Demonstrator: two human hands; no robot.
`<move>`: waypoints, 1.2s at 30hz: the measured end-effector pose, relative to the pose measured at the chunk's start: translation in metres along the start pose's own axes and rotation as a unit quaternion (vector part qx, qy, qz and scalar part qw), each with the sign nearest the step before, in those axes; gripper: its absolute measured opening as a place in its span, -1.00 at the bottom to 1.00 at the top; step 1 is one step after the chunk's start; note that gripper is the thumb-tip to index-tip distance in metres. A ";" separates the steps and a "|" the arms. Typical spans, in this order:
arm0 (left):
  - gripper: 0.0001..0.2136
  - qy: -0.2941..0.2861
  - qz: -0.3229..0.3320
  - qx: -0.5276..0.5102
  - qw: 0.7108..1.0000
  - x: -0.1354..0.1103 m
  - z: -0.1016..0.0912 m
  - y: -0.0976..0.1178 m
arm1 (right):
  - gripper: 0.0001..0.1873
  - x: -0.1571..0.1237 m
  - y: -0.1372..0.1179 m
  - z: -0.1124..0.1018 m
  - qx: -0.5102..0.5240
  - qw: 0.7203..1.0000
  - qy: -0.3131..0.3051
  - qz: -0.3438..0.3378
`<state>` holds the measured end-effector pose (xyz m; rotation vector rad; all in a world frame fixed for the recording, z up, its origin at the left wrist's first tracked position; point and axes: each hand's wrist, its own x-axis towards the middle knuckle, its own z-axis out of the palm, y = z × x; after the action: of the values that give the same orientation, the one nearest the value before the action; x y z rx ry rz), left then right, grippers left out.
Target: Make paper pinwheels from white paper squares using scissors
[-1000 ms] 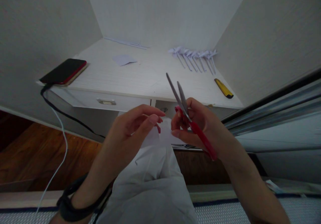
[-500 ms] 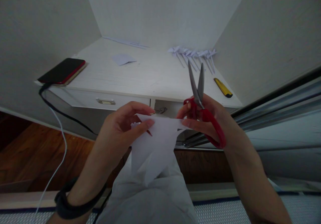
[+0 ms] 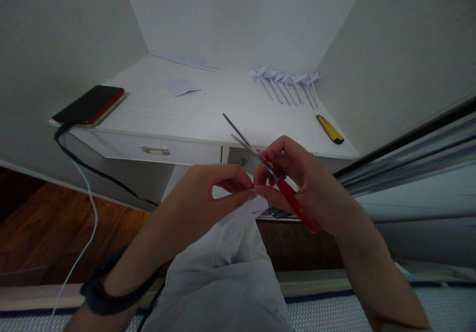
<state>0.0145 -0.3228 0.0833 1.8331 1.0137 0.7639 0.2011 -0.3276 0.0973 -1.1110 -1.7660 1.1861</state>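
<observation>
Left hand [image 3: 208,193] pinches the paper [image 3: 241,218] just in front of the worktop [image 3: 163,116]; the right hand [image 3: 301,178], gripping the scissors [image 3: 284,189] with their blades parted, meets it fingertip to fingertip. On the worktop, pinwheels [image 3: 275,78] line the back right, the cutter [image 3: 327,128] lies near the right edge, and a loose sheet [image 3: 182,87] lies back left.

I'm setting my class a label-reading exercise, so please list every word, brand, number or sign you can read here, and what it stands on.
No text can be read in this view.
Red-handled scissors: no legible marking.
White paper between the hands: no writing visible.
Phone: dark, nothing legible.
Yellow tool and drawer pull: too small and blurred to tell.
</observation>
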 end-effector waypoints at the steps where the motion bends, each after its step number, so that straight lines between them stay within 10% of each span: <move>1: -0.92 0.010 0.006 -0.005 1.000 0.000 0.001 0.000 | -0.66 0.000 0.000 -0.001 0.012 1.000 0.003 0.000; 36: -0.92 0.063 0.033 -0.045 0.996 -0.013 0.006 -0.001 | -0.59 -0.001 0.001 0.001 0.112 0.993 -0.004 -0.019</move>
<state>0.0130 -0.3363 0.0787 1.7676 0.9850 0.9597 0.2008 -0.3284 0.0959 -0.9368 -1.6068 1.3312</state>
